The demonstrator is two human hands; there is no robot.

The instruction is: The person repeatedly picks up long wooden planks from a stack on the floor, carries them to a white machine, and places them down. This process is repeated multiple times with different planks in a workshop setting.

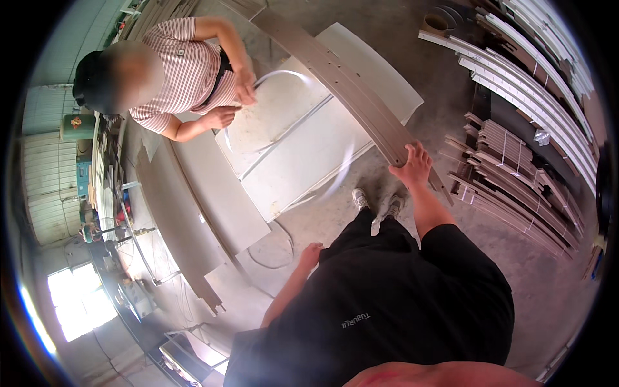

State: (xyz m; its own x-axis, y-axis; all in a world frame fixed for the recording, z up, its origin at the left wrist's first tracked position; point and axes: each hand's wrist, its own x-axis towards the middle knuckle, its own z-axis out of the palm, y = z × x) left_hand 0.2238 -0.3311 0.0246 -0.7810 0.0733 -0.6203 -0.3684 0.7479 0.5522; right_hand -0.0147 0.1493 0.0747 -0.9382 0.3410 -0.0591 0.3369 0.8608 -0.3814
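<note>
My right hand (414,166) is wrapped over the near end of a long stack of grey-brown profile boards (348,80), fingers on top and thumb at the side. The boards lie slantwise across a pale work table (290,155) and run away to the far left. My left hand (311,256) hangs beside my hip, fingers loosely curled, with nothing visible in it. Across the table a person in a striped shirt (187,71) holds a thin white strap (284,72) in both hands. A loop of it reaches toward the boards; another stretch is smeared by motion.
Bundles of grey-brown profiles (506,155) lie on the floor to the right, with long white profiles (516,90) behind them. Long grey-brown panels (177,219) lie left of the table. A thin cable (271,266) curls on the floor near my left hand.
</note>
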